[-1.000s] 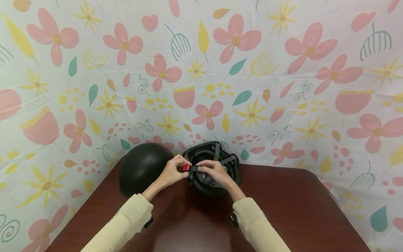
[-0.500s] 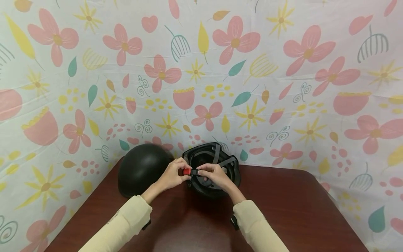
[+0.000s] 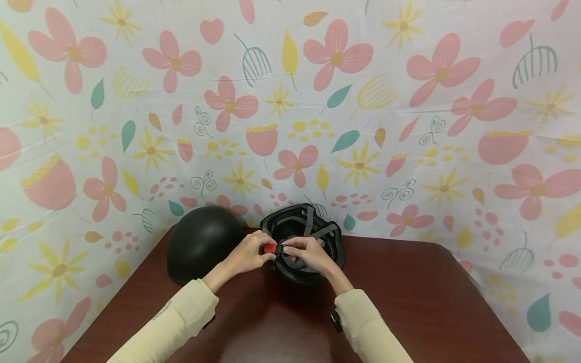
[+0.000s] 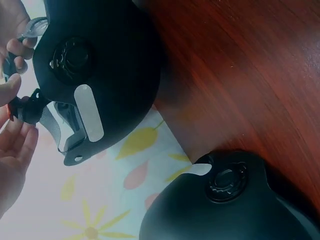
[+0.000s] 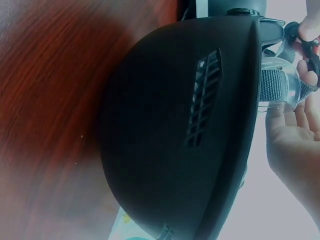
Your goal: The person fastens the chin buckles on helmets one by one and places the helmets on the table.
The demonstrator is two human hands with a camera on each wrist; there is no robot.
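A black helmet (image 3: 303, 282) lies upside down on the table, its padded inside and grey straps (image 3: 310, 222) showing. Over its near left rim, the left hand (image 3: 247, 253) pinches the red end of a chin-strap buckle (image 3: 270, 248) between thumb and fingers. From the other side, the right hand (image 3: 313, 254) pinches the buckle's black end. Both ends meet between the fingertips; whether they are locked I cannot tell. In the left wrist view, a black side dial (image 4: 75, 59) shows on this helmet. Its vented shell (image 5: 150, 110) fills the right wrist view.
A second black helmet (image 3: 204, 244) rests dome up just left of the hands. The dark red wooden table (image 3: 408, 292) extends to the right and front. Floral cloth (image 3: 295, 126) hangs behind the table.
Both hands have come slightly lower with the buckle, which now lies more level. They keep their pinch on its two ends. The helmets stay in place while the head view shifts a little.
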